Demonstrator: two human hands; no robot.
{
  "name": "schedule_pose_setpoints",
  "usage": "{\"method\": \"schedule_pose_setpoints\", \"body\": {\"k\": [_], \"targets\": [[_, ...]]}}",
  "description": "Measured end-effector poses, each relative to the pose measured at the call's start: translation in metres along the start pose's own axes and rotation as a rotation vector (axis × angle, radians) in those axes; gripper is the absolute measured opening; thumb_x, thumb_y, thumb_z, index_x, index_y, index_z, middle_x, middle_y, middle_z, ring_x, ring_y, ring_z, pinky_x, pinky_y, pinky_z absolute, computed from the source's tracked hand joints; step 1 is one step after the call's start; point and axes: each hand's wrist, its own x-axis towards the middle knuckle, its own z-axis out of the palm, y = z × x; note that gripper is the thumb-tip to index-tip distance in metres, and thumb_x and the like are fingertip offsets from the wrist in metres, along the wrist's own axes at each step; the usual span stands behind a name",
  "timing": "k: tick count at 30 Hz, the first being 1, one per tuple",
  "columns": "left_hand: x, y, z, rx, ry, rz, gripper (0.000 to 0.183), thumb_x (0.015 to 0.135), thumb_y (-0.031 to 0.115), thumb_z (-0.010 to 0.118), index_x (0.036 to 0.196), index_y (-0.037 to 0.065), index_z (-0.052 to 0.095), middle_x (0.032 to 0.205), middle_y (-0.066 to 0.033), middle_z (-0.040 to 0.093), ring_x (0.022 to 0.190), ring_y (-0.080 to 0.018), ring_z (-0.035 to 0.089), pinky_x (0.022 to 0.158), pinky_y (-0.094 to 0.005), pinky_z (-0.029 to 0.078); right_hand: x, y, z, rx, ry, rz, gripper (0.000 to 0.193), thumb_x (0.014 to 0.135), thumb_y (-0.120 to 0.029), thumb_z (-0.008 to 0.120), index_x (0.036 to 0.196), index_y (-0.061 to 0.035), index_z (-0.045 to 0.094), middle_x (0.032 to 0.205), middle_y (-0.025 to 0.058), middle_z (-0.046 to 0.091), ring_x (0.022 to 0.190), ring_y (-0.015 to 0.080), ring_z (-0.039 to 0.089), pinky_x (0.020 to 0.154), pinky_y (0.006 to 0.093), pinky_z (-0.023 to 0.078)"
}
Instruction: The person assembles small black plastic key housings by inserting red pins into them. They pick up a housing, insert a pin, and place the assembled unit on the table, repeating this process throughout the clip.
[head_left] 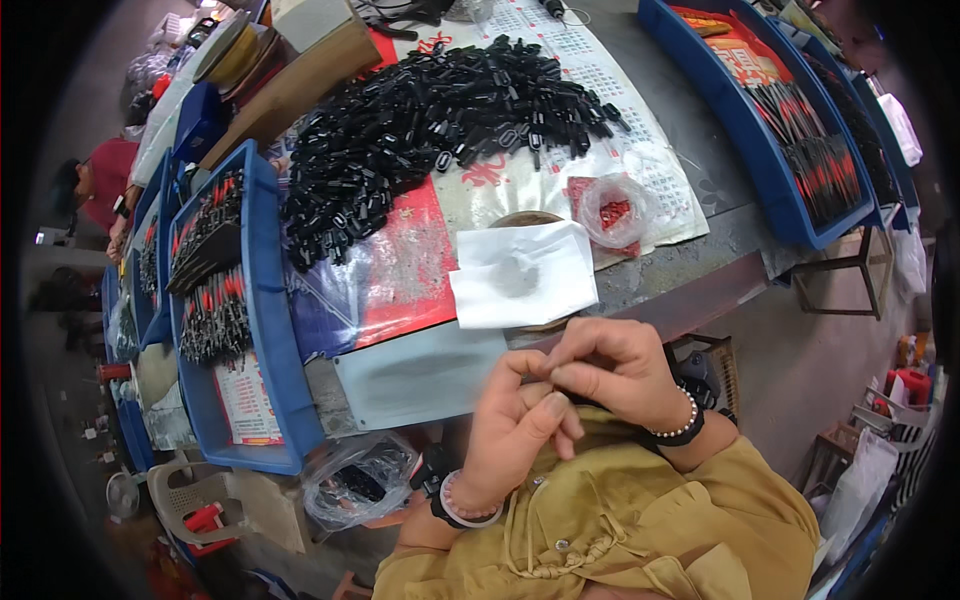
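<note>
My left hand (518, 420) and my right hand (622, 372) meet at the table's near edge, in front of my body. Thumb and fingers are pinched together on both. Whatever they hold, if anything, is hidden between the fingertips or too small to name. Just beyond them lies a folded white paper sheet (560, 255) with a grey smudge in its middle. Right of the paper sits a round clear plastic container (640, 205), with small red pieces (613, 212) at its centre. A large heap of small glossy black parts (430, 105) spreads over the far side of the table.
A blue tray (298, 400) of black-and-red pieces stands at the left, another blue tray (815, 235) at the right. A grey board (420, 375) lies along the near edge. Below it is a clear plastic bag (365, 475). Another person (108, 185) is at the far left.
</note>
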Motion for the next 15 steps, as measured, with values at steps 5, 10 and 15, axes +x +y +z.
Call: {"method": "schedule_pose_setpoints", "body": {"k": [5,10,15], "targets": [[0.0,0.021,-0.003,0.122,-0.011,-0.061,0.027,0.096,0.003,0.049,0.121,-0.002,0.041,0.096,-0.0117,0.059,0.081,-0.0146,0.06,0.07,-0.0247,0.051,0.003,-0.008,-0.002,-0.11,-0.005,-0.027,0.011,0.094,-0.002,0.055,0.099,0.0052,0.061,0.08,0.0056,0.062,0.068,0.0078,0.061,0.06,0.0224,0.049],[0.02,0.062,-0.013,0.426,0.124,0.24,0.02,0.097,0.006,0.045,0.114,-0.003,0.053,0.092,-0.0078,0.06,0.079,-0.0129,0.058,0.076,-0.0253,0.047,-0.003,-0.012,-0.019,-0.017,0.17,0.136,0.012,0.093,-0.006,0.058,0.1,0.0026,0.063,0.084,0.0026,0.064,0.075,0.0057,0.057,0.065,0.021,0.048],[0.097,0.1,-0.031,1.05,0.211,0.426,0.014,0.092,0.005,0.05,0.103,-0.001,0.057,0.081,-0.0029,0.057,0.075,-0.0071,0.051,0.068,-0.0214,0.043,-0.013,-0.011,-0.023,-0.085,0.073,0.099,0.011,0.093,-0.006,0.058,0.098,0.0025,0.064,0.085,0.0027,0.065,0.074,0.0051,0.056,0.065,0.0203,0.046]]}}
